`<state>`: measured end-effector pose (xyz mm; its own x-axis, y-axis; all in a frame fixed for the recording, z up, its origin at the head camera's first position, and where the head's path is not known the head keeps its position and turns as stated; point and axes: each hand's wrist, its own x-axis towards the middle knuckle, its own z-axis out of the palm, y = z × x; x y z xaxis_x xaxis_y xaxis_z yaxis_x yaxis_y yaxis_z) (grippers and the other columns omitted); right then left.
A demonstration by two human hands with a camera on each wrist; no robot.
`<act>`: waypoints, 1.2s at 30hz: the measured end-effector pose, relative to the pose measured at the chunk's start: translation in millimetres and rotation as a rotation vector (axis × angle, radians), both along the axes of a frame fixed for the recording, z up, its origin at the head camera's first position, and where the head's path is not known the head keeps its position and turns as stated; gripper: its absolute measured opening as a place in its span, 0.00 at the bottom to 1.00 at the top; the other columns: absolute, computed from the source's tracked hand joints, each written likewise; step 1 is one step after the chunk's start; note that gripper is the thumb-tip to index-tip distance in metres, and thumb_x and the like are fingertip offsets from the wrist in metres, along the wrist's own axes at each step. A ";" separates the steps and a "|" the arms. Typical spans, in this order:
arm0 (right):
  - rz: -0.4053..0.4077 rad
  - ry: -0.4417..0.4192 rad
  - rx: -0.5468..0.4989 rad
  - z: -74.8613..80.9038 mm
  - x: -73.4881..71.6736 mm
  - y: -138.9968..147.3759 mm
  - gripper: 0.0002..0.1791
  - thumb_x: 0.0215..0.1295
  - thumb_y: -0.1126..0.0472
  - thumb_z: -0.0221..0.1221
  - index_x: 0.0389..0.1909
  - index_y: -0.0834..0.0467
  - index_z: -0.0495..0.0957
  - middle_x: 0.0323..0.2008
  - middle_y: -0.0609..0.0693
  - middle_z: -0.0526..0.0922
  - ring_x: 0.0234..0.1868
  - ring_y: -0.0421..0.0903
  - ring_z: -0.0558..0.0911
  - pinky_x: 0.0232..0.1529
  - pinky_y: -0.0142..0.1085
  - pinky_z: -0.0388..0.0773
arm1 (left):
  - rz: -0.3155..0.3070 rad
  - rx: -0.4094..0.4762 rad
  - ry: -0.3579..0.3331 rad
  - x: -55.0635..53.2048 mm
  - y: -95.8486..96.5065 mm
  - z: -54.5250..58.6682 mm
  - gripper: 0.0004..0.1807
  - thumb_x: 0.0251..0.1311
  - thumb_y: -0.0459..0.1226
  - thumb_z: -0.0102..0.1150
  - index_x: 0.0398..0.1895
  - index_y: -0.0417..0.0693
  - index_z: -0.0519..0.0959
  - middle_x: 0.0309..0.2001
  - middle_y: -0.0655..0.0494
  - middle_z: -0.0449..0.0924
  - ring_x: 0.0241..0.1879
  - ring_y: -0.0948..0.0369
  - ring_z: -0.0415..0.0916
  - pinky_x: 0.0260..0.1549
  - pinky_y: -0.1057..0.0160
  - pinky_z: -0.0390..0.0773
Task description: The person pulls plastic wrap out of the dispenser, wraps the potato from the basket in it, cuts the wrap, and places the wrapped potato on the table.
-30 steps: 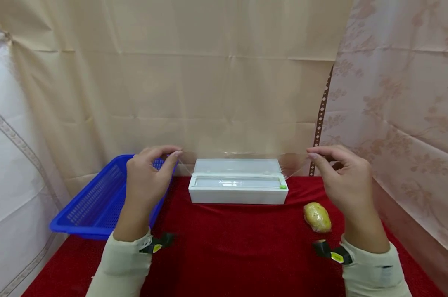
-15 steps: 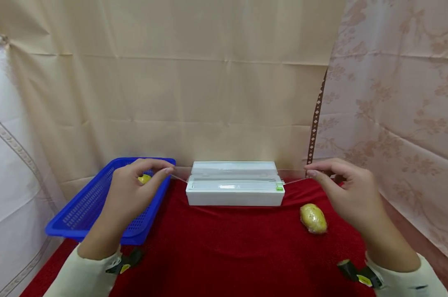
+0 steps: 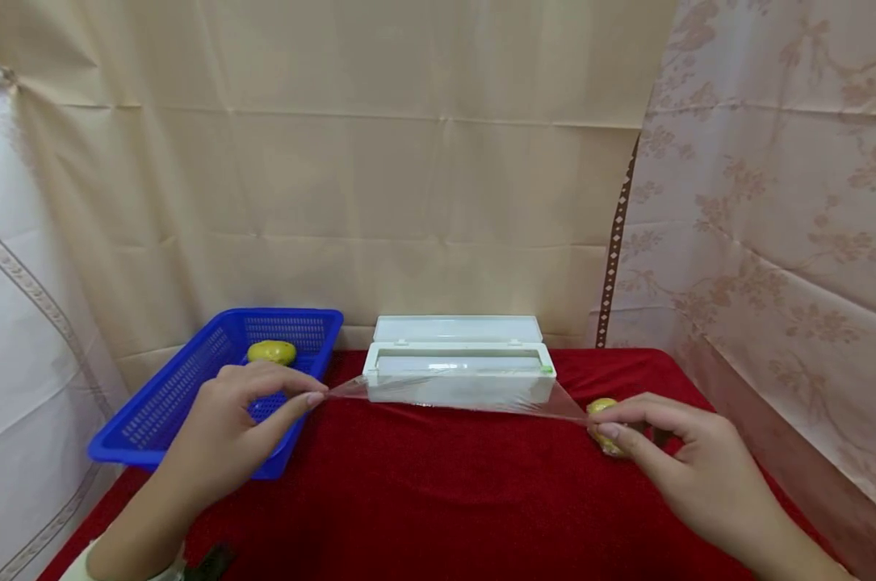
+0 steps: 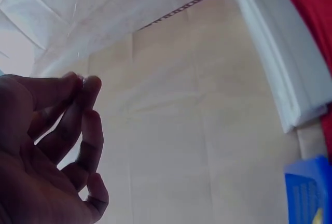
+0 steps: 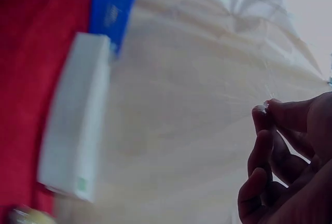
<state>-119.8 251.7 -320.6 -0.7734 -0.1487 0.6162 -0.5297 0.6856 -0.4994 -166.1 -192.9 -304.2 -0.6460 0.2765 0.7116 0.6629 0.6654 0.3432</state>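
A sheet of clear cling film [image 3: 474,397] is stretched between both hands, in front of a white cling film dispenser box [image 3: 458,329] whose lid stands raised. My left hand [image 3: 237,428] pinches one corner between thumb and forefinger, and the same pinch shows on the left hand [image 4: 57,136] in the left wrist view. The opposite corner is pinched by my right hand [image 3: 688,464]; in the right wrist view that hand [image 5: 288,156] has a bit of film at its fingertips. Partly behind the right fingers lies a yellow potato [image 3: 601,405] wrapped in film.
A blue perforated basket [image 3: 169,391] stands on the left, partly behind the left hand, with a yellow potato-like piece [image 3: 271,352] inside. Red cloth [image 3: 445,500] covers the table. A beige curtain [image 3: 408,177] hangs behind, and a patterned one [image 3: 779,202] on the right.
Both hands have come down and toward me, drawing the film from above the box to low in front of it. The left hand has uncovered the basket's potato-like piece.
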 end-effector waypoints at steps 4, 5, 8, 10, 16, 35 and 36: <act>-0.009 -0.144 0.005 -26.9 12.0 -5.1 0.15 0.62 0.60 0.72 0.42 0.35 0.86 0.37 0.32 0.87 0.32 0.36 0.78 0.29 0.30 0.75 | -0.019 -0.058 -0.004 7.9 -9.4 -11.3 0.17 0.57 0.33 0.75 0.39 0.72 0.87 0.38 0.80 0.85 0.43 0.73 0.80 0.48 0.63 0.64; 0.009 -0.185 0.000 -33.8 14.0 -5.8 0.13 0.63 0.58 0.72 0.43 0.35 0.86 0.37 0.32 0.87 0.32 0.36 0.79 0.29 0.30 0.76 | -0.025 -0.070 -0.002 9.5 -11.4 -14.2 0.17 0.57 0.33 0.75 0.40 0.72 0.87 0.38 0.79 0.85 0.42 0.73 0.80 0.48 0.64 0.63; 0.119 -0.291 -0.024 -56.0 14.9 -6.6 0.10 0.65 0.55 0.70 0.44 0.38 0.86 0.38 0.35 0.88 0.35 0.36 0.82 0.33 0.30 0.80 | -0.041 -0.094 0.014 12.9 -17.8 -22.3 0.19 0.55 0.33 0.76 0.40 0.73 0.87 0.37 0.77 0.86 0.39 0.74 0.79 0.47 0.66 0.62; 0.196 -0.377 -0.050 -69.8 13.7 -7.2 0.08 0.67 0.54 0.68 0.45 0.40 0.87 0.40 0.37 0.89 0.37 0.37 0.84 0.36 0.31 0.82 | -0.054 -0.106 0.020 14.7 -21.6 -28.0 0.20 0.54 0.32 0.77 0.40 0.73 0.87 0.36 0.78 0.86 0.38 0.74 0.78 0.47 0.66 0.61; 0.292 -0.654 -0.114 -103.2 11.2 -5.1 0.08 0.70 0.50 0.65 0.46 0.43 0.87 0.41 0.42 0.89 0.37 0.41 0.84 0.35 0.31 0.82 | -0.133 -0.170 0.054 18.0 -26.6 -53.1 0.24 0.50 0.32 0.78 0.41 0.75 0.84 0.37 0.82 0.83 0.39 0.75 0.79 0.47 0.67 0.60; 0.394 -0.477 0.205 -148.5 -6.8 34.6 0.09 0.71 0.58 0.65 0.44 0.38 0.88 0.39 0.28 0.83 0.38 0.28 0.79 0.34 0.28 0.77 | -0.273 -0.455 -0.185 15.1 -5.8 -140.5 0.09 0.57 0.43 0.73 0.38 0.72 0.88 0.36 0.84 0.83 0.37 0.78 0.74 0.32 0.68 0.60; 0.393 -0.486 0.229 -148.4 -8.4 35.4 0.09 0.71 0.57 0.65 0.44 0.38 0.88 0.39 0.28 0.83 0.38 0.27 0.78 0.34 0.28 0.77 | -0.275 -0.471 -0.198 15.0 -4.8 -142.8 0.09 0.57 0.43 0.73 0.39 0.73 0.88 0.36 0.84 0.83 0.37 0.78 0.74 0.32 0.68 0.60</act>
<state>-128.2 287.0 -468.9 -0.8165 -0.5624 0.1306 -0.5137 0.6041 -0.6092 -151.2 -197.7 -447.1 -0.6134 0.7108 0.3442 0.7867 0.5884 0.1867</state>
